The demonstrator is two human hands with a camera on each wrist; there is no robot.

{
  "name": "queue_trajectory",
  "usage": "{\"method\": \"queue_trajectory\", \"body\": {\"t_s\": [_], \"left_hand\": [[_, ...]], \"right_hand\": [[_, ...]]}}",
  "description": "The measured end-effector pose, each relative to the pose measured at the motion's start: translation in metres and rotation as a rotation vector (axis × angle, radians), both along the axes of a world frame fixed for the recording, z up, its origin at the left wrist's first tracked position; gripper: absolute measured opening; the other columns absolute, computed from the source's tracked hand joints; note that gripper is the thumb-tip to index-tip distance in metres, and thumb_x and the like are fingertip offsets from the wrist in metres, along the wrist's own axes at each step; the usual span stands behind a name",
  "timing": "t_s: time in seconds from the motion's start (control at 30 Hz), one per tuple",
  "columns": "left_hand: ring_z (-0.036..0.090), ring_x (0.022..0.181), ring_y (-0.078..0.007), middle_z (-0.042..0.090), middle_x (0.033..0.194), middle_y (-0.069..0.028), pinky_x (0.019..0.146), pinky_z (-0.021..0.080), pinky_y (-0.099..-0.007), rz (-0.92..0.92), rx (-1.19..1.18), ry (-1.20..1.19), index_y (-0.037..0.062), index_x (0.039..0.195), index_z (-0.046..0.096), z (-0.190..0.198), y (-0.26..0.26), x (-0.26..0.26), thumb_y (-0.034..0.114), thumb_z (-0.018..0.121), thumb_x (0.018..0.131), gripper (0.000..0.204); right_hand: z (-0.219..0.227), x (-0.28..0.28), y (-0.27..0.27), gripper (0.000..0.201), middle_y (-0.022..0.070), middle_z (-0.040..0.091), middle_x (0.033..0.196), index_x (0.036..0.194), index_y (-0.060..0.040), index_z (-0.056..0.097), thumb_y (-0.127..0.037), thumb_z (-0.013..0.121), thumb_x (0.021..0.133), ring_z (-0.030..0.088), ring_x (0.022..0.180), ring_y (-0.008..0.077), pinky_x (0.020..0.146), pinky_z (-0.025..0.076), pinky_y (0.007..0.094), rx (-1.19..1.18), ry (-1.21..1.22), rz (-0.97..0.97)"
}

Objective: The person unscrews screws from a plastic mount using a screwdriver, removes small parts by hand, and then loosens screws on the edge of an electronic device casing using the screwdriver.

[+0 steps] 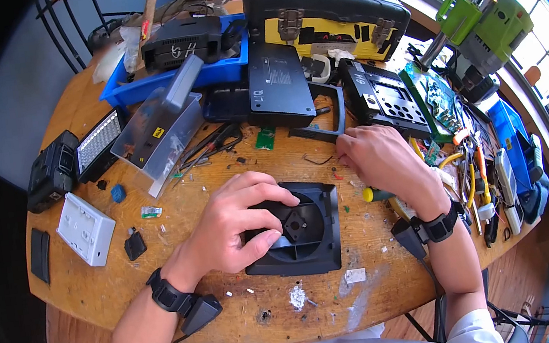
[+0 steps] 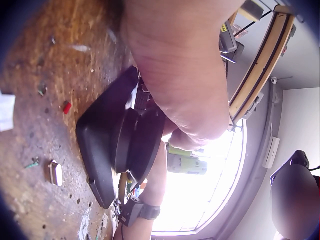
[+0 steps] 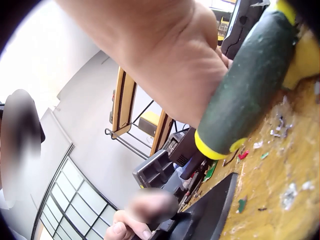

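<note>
A square black plastic fan frame (image 1: 327, 240) lies on the table before me, with a round opening and a central hub on spokes. My left hand (image 1: 236, 221) grips its left side, fingertips and thumb bent over the round opening. In the left wrist view the black frame (image 2: 102, 135) shows edge-on beneath the palm. My right hand (image 1: 382, 158) reaches forward past it, fingers curled down beside a black U-shaped bracket (image 1: 337, 105). Its fingertips are hidden, so I cannot tell whether they pinch anything. Below that wrist lies a screwdriver with a dark green and yellow handle (image 3: 245, 90).
A black flat box (image 1: 278, 85), a blue tray (image 1: 121, 91) and a yellow-black toolbox (image 1: 339, 30) stand at the back. Left are a clear plastic bin (image 1: 168, 140) and a white case (image 1: 86, 229). Pliers and other tools (image 1: 474, 174) crowd the right, below a green drill (image 1: 497, 31).
</note>
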State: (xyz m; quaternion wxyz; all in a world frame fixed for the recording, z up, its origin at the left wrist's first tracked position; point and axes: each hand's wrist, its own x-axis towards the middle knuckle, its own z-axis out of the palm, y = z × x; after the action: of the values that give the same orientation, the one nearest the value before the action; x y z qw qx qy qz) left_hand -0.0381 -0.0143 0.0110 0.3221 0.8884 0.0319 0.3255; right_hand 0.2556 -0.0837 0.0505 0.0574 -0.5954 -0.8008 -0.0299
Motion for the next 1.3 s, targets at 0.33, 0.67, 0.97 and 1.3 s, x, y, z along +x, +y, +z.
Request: {"method": "queue_trajectory", "body": {"t_s": [0.33,0.67,0.97,1.3], "left_hand": [[0.064,0.108,-0.0369,0.072,0.112,-0.0132,0.094,0.052,-0.0469,0.046,0.002,-0.072,0.0028,0.078,0.071,-0.002,-0.001,0.001,0.008,0.072,0.075,0.006],[0.066,0.096,-0.0329,0.072,0.108,-0.0118,0.086,0.054,-0.0422,0.134,0.017,-0.175,0.0007,0.077,0.07,-0.004,0.004,-0.001,0.008,0.073,0.081,0.008],[0.065,0.098,-0.0324,0.072,0.108,-0.012,0.089,0.052,-0.0423,0.149,-0.031,-0.114,0.0022,0.082,0.07,-0.007,0.003,0.0,0.009,0.072,0.084,0.007],[0.063,0.112,-0.0351,0.068,0.118,-0.0135,0.102,0.047,-0.0444,0.127,-0.11,0.017,0.0043,0.118,0.064,-0.01,0.003,0.001,0.013,0.067,0.079,0.04]], "right_hand": [[0.016,-0.067,-0.02,0.012,0.0121,0.059,0.081,0.087,-0.0028,0.058,-0.003,0.069,0.082,0.065,0.079,0.0335,0.071,0.054,0.0449,-0.009,0.444,0.395],[0.006,-0.076,-0.021,0.02,0.0055,0.069,0.094,0.096,-0.007,0.071,-0.007,0.07,0.076,0.07,0.088,0.0278,0.076,0.056,0.0406,0.06,0.381,0.484],[-0.009,-0.078,-0.02,0.017,0.0043,0.069,0.093,0.094,-0.0084,0.07,-0.008,0.07,0.077,0.071,0.087,0.0273,0.074,0.055,0.04,0.086,0.454,0.439],[-0.006,-0.075,-0.024,0.017,0.0048,0.067,0.09,0.093,-0.0074,0.069,-0.009,0.07,0.076,0.07,0.086,0.0269,0.075,0.056,0.04,0.073,0.396,0.461]]}}
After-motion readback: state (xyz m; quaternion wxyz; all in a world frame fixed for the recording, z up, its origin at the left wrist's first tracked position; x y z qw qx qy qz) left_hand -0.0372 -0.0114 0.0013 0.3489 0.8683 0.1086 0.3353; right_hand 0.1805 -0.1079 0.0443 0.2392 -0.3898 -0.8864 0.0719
